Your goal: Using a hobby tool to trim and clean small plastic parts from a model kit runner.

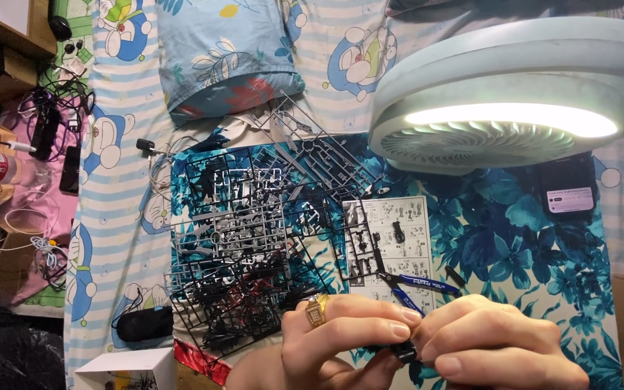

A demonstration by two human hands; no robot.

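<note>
Head view. We see the left hand [341,336], a gold ring on one finger, and the right hand [496,347] meeting at the lower edge, both pinching one small black plastic part [404,352] between their fingertips. Behind them, a pile of black plastic parts frames [254,238] lies on the blue floral cloth [514,238] over the bed, beside a printed instruction sheet [391,238] and blue-handled nippers [417,283]. We judge the work early: most pieces remain on their frames.
</note>
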